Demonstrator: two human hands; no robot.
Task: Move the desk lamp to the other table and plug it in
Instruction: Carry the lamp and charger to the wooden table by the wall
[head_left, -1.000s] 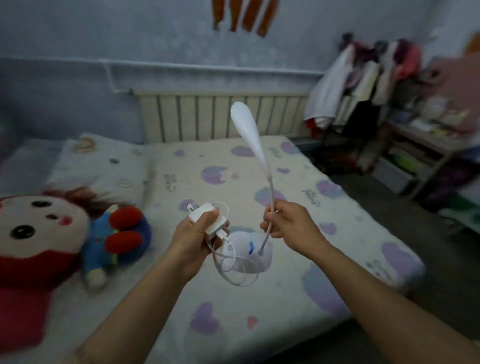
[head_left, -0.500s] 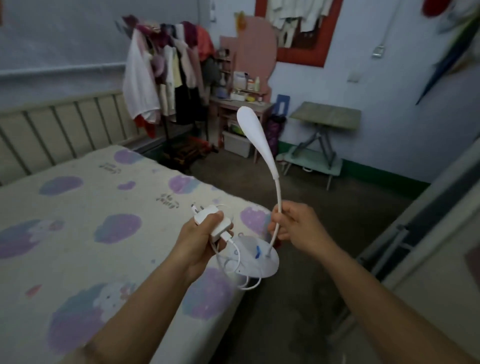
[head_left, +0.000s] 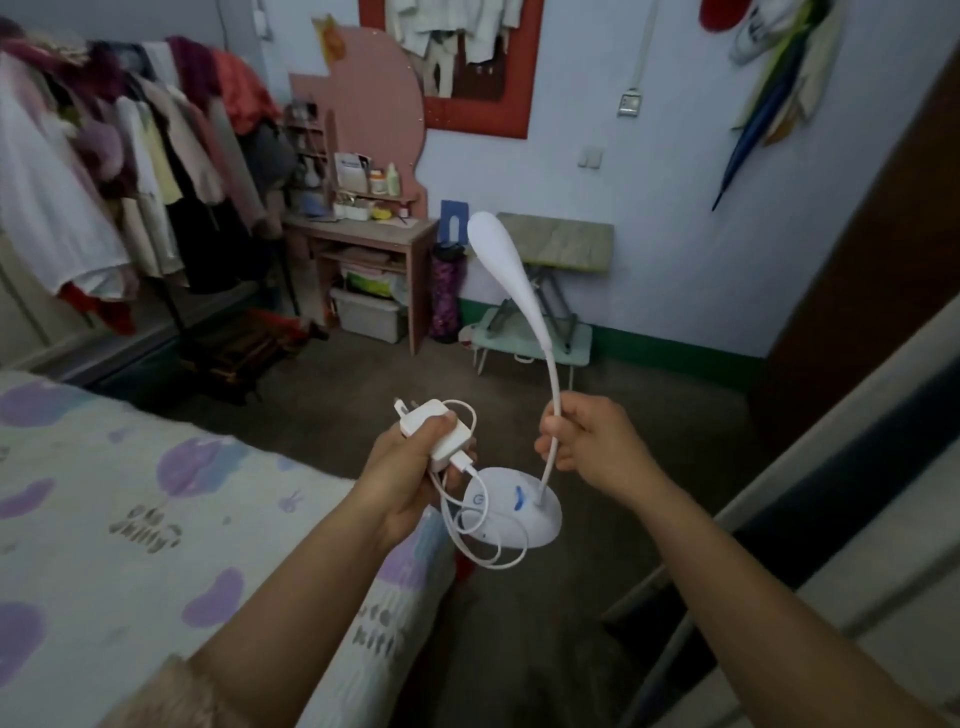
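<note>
I carry a white desk lamp (head_left: 514, 506) in the air above the floor beside the bed. My right hand (head_left: 582, 434) grips its thin flexible neck, and the oval lamp head (head_left: 501, 249) points up and to the left. My left hand (head_left: 410, 470) is closed on the white plug adapter (head_left: 434, 428), prongs pointing up-left. The white cable (head_left: 480, 540) hangs in loops between the adapter and the round base. A small folding table (head_left: 558, 236) stands against the far wall, behind the lamp head.
A bed (head_left: 130, 519) with a purple-patterned sheet fills the lower left. A clothes rack (head_left: 114, 156) stands at the left. A pink desk (head_left: 363, 234) holds bottles, with a low green table (head_left: 535, 338) beside it. A dark door frame (head_left: 857, 322) rises on the right.
The view has swung right, from the bed and radiator to the far wall with the desk and folding table. Both hands keep the same hold on the lamp and adapter.
</note>
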